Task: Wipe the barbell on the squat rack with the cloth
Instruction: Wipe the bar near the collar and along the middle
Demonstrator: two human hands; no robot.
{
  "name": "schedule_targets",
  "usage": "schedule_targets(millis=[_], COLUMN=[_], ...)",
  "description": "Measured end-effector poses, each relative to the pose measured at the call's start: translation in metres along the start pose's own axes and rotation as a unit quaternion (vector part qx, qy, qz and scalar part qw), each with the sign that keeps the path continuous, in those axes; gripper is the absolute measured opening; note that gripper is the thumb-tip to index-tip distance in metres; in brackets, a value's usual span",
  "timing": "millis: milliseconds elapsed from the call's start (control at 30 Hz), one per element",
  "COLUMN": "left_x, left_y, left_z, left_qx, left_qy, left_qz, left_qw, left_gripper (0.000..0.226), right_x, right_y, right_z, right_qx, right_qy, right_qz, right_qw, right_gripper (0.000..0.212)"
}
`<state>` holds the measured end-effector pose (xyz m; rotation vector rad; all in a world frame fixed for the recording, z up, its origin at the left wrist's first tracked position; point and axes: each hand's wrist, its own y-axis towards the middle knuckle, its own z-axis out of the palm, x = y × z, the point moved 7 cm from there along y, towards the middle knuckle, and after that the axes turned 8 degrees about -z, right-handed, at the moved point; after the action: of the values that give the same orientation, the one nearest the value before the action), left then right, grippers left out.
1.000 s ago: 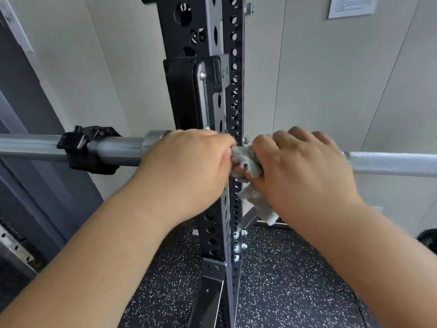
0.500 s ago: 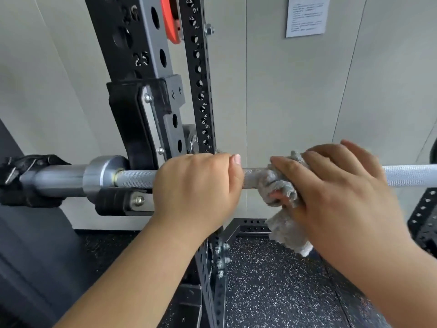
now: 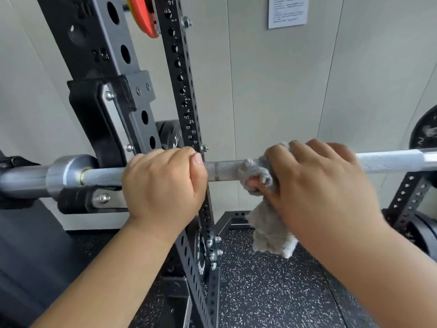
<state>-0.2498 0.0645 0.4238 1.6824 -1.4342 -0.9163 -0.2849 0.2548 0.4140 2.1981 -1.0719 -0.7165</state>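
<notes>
Wrapped tight round the barbell [image 3: 222, 170], L hand [image 3: 165, 183] steadied it; R hand [image 3: 314, 185] squeezed the grey cloth [image 3: 269, 228] onto the shaft. Bar sat on the squat rack [image 3: 184, 91]. I judged the wipe approx. midway, w/ the right stretch left. Uprights read 25, 20, 19, 18; wall notice [image 3: 287, 10] was illegible.

We record: barbell [image 3: 222, 170] silver with fine cross-hatched knurl; cloth [image 3: 269, 230] pale grey; squat rack [image 3: 182, 74] black, white numerals beside its holes; plate [image 3: 144, 17] at 11 o'clock orange; floor [image 3: 272, 292] at 6 o'clock black, white-speckled; wall [image 3: 272, 91] pale grey-green.
</notes>
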Motion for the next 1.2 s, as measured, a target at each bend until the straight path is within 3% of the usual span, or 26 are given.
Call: schedule_targets(millis=[133, 233, 267, 433, 533, 667, 767, 833, 900, 1100, 1200], left_x=[-0.002, 0.000, 0.000, 0.000, 0.002, 0.002, 0.003, 0.003, 0.002, 0.001, 0.001], left_y=[0.017, 0.030, 0.030, 0.022, 0.014, 0.007, 0.002, 0.001, 0.000, 0.000, 0.000], left_z=[0.008, 0.013, 0.015, 0.014, 0.013, 0.008, 0.010, 0.010, 0.008, 0.007, 0.006], left_qx=[0.175, 0.217, 0.223, 0.125, 0.068, -0.020, -0.067, -0.085, -0.093, -0.090, -0.097], left_qy=[0.051, 0.034, 0.024, 0.055, 0.047, -0.003, -0.011, -0.010, -0.012, -0.022, -0.024], left_qz=[-0.017, -0.021, -0.030, -0.027, -0.011, 0.018, 0.026, 0.031, 0.033, 0.026, 0.025], left_qw=[0.983, 0.975, 0.974, 0.990, 0.997, 1.000, 0.997, 0.996, 0.995, 0.995, 0.995], left_gripper=[0.052, 0.051, 0.050, 0.049, 0.048, 0.028, 0.027, 0.030, 0.029, 0.024, 0.025], right_x=[0.033, 0.023, 0.015, -0.005, 0.025, 0.018, -0.008, -0.006, 0.006, 0.004, 0.006], right_y=[0.010, 0.005, 0.002, -0.001, 0.004, -0.002, -0.006, -0.002, 0.000, 0.000, 0.014], right_z=[0.013, 0.014, 0.012, -0.002, 0.010, 0.011, 0.004, 0.001, 0.005, 0.005, -0.001], right_qx=[-0.038, -0.035, -0.035, -0.093, -0.088, -0.090, -0.074, -0.090, -0.115, -0.089, -0.098], right_qy=[0.000, 0.019, 0.021, 0.034, 0.019, 0.018, 0.029, 0.041, 0.028, 0.028, 0.043], right_qz=[-0.045, -0.072, -0.061, 0.049, 0.012, -0.065, -0.006, 0.032, 0.038, -0.051, 0.031], right_qw=[0.998, 0.997, 0.997, 0.994, 0.996, 0.994, 0.997, 0.995, 0.992, 0.994, 0.994], right_gripper=[0.020, 0.039, 0.037, 0.050, 0.036, 0.036, 0.043, 0.052, 0.047, 0.050, 0.049])
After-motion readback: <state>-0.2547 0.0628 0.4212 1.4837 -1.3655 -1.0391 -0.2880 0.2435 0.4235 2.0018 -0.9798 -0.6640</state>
